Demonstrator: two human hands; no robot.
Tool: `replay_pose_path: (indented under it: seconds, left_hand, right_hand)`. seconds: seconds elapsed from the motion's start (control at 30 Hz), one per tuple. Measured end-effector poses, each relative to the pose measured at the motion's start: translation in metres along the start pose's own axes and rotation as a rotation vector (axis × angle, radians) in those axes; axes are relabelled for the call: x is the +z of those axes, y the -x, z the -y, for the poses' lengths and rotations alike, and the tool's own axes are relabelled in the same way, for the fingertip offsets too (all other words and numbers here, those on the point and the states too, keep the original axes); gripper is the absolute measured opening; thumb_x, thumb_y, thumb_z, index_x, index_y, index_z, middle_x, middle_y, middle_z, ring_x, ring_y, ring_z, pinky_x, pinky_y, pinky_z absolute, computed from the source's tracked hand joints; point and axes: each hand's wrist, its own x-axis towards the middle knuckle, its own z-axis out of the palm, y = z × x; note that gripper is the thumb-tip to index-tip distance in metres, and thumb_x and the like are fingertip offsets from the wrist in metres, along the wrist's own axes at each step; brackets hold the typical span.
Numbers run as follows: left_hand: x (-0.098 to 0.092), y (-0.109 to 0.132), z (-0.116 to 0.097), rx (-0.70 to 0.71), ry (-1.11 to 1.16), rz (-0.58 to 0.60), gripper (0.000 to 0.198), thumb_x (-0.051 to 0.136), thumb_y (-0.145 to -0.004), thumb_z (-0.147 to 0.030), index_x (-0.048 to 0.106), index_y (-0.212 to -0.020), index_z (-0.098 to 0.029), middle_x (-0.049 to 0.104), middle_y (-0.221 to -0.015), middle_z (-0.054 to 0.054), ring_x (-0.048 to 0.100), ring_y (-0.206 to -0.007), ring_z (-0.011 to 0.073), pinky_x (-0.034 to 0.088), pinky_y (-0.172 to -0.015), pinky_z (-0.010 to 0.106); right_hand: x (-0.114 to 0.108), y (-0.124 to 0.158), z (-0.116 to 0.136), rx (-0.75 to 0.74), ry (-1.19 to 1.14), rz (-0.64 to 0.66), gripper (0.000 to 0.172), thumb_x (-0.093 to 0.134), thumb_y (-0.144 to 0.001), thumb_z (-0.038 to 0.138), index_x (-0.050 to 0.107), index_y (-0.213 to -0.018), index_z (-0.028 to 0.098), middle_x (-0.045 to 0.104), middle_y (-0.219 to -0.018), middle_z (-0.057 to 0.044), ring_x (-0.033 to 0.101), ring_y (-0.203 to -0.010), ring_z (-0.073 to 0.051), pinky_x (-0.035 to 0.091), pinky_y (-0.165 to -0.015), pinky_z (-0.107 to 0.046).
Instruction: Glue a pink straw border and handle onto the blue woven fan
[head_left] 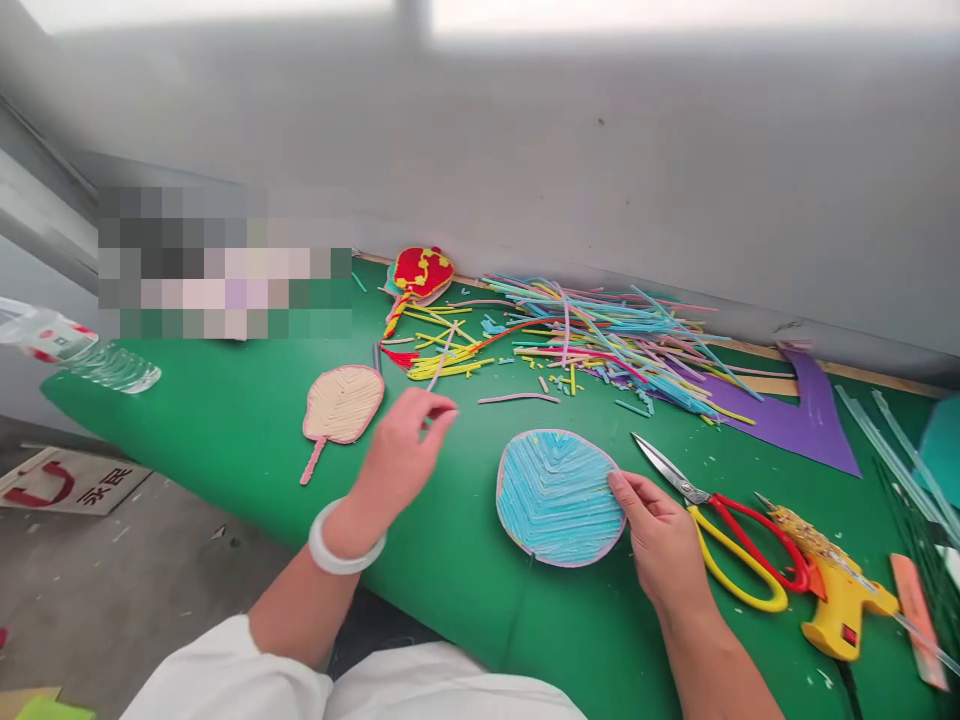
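Note:
My right hand [667,540] pinches the right edge of a round fan-shaped piece [559,500] between thumb and fingers. Its face is covered in light blue fuzzy strips laid in a V pattern, with a pink rim. My left hand [409,440], with a white bangle at the wrist, is raised over the table to the left. Its thumb and index finger come together; whether they hold anything I cannot make out. Just behind its knuckles a pink fuzzy strip [444,355] slants upward, its lower end hidden. Beside this hand lies a beige leaf-shaped fan [345,403] with a pink edge and handle.
Colourful fuzzy strips [585,325] lie heaped along the wall, partly on purple sheet [787,415]. Scissors [739,545] and a yellow glue gun [836,595] lie right, near clear glue sticks [885,455]. A red fan [424,272] lies behind; a bottle [97,355] is at left.

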Motion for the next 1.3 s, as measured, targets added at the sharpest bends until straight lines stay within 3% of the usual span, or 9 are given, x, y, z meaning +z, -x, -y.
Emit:
replay_pose_path:
  seconds: [0.13, 0.3, 0.43, 0.63, 0.8, 0.97, 1.03, 1.17, 1.3]
  left_hand:
    - [-0.055, 0.022, 0.062, -0.171, -0.547, -0.223, 0.019, 0.049, -0.093, -0.032, 0.061, -0.098, -0.019, 0.061, -0.102, 0.012, 0.058, -0.099, 0.0287, 0.044, -0.09, 0.04]
    - [-0.088, 0.039, 0.125, -0.524, -0.667, -0.117, 0.022, 0.056, -0.086, -0.039, 0.057, -0.092, -0.018, 0.06, -0.103, 0.017, 0.055, -0.104, 0.0376, 0.042, -0.084, 0.045]
    - [-0.096, 0.036, 0.133, -0.63, -0.498, -0.071, 0.02, 0.059, -0.082, -0.037, 0.053, -0.073, -0.02, 0.062, -0.076, 0.007, 0.057, -0.074, 0.0258, 0.04, -0.065, 0.034]
    - [-0.108, 0.033, 0.11, -0.737, 0.067, -0.083, 0.022, 0.061, -0.084, -0.041, 0.057, -0.081, -0.02, 0.058, -0.061, -0.006, 0.039, -0.05, 0.0081, 0.031, -0.05, 0.02]
    - [-0.073, 0.035, 0.063, -0.643, 0.515, -0.167, 0.046, 0.084, -0.062, -0.051, 0.059, -0.084, -0.019, 0.063, -0.064, -0.006, 0.042, -0.049, 0.0065, 0.03, -0.046, 0.019]
    - [0.004, 0.035, -0.005, -0.488, 0.626, 0.293, 0.044, 0.079, -0.069, -0.054, 0.058, -0.085, -0.019, 0.065, -0.064, -0.001, 0.046, -0.048, 0.0082, 0.033, -0.046, 0.021]
    - [0.033, 0.033, -0.025, -0.419, 0.642, 0.371, 0.04, 0.077, -0.072, -0.052, 0.058, -0.084, -0.019, 0.063, -0.063, -0.002, 0.045, -0.047, 0.0088, 0.035, -0.047, 0.023]
    - [0.068, 0.033, -0.039, -0.224, 0.505, 0.34, 0.023, 0.068, -0.083, -0.043, 0.06, -0.086, -0.021, 0.068, -0.076, 0.002, 0.059, -0.065, 0.0146, 0.043, -0.061, 0.026]
    - [0.074, 0.036, -0.029, -0.13, 0.45, 0.424, 0.024, 0.063, -0.087, -0.046, 0.06, -0.087, -0.023, 0.067, -0.073, 0.0, 0.056, -0.058, 0.0138, 0.042, -0.059, 0.027]
  right_hand:
    - [0.0, 0.0, 0.0, 0.012, 0.006, 0.013, 0.041, 0.08, -0.071, 0.053, 0.077, -0.098, 0.022, 0.077, -0.092, -0.005, 0.069, -0.08, -0.023, 0.056, -0.071, -0.033]
    - [0.002, -0.002, -0.002, -0.023, 0.034, 0.02, 0.043, 0.078, -0.071, 0.055, 0.078, -0.096, 0.021, 0.077, -0.09, -0.006, 0.069, -0.08, -0.023, 0.056, -0.073, -0.034]
    - [0.004, -0.007, -0.004, -0.044, 0.039, 0.031, 0.047, 0.078, -0.069, 0.059, 0.078, -0.094, 0.019, 0.077, -0.087, -0.006, 0.068, -0.079, -0.023, 0.055, -0.072, -0.034]
    - [0.004, -0.012, -0.006, -0.072, 0.096, 0.025, 0.053, 0.073, -0.072, 0.063, 0.077, -0.098, 0.017, 0.077, -0.089, -0.007, 0.068, -0.078, -0.022, 0.055, -0.074, -0.036]
    - [0.004, -0.01, -0.006, -0.139, 0.217, -0.022, 0.051, 0.068, -0.077, 0.063, 0.077, -0.102, 0.02, 0.077, -0.097, -0.007, 0.068, -0.092, -0.027, 0.052, -0.084, -0.04]
    - [0.004, -0.003, 0.003, -0.312, 0.35, -0.212, 0.051, 0.061, -0.082, 0.063, 0.074, -0.112, 0.023, 0.071, -0.114, -0.011, 0.06, -0.111, -0.03, 0.043, -0.101, -0.047]
    - [0.006, 0.007, 0.013, -0.44, 0.368, -0.298, 0.052, 0.055, -0.087, 0.063, 0.071, -0.115, 0.022, 0.069, -0.115, -0.013, 0.06, -0.11, -0.029, 0.044, -0.099, -0.046]
    - [0.016, 0.031, 0.04, -0.429, 0.088, -0.087, 0.057, 0.039, -0.094, 0.066, 0.068, -0.118, 0.023, 0.072, -0.111, -0.011, 0.066, -0.099, -0.026, 0.052, -0.086, -0.04]
    - [0.029, 0.038, 0.05, -0.335, -0.095, -0.018, 0.049, 0.066, -0.084, 0.057, 0.068, -0.118, 0.023, 0.073, -0.114, -0.008, 0.066, -0.105, -0.026, 0.053, -0.091, -0.039]
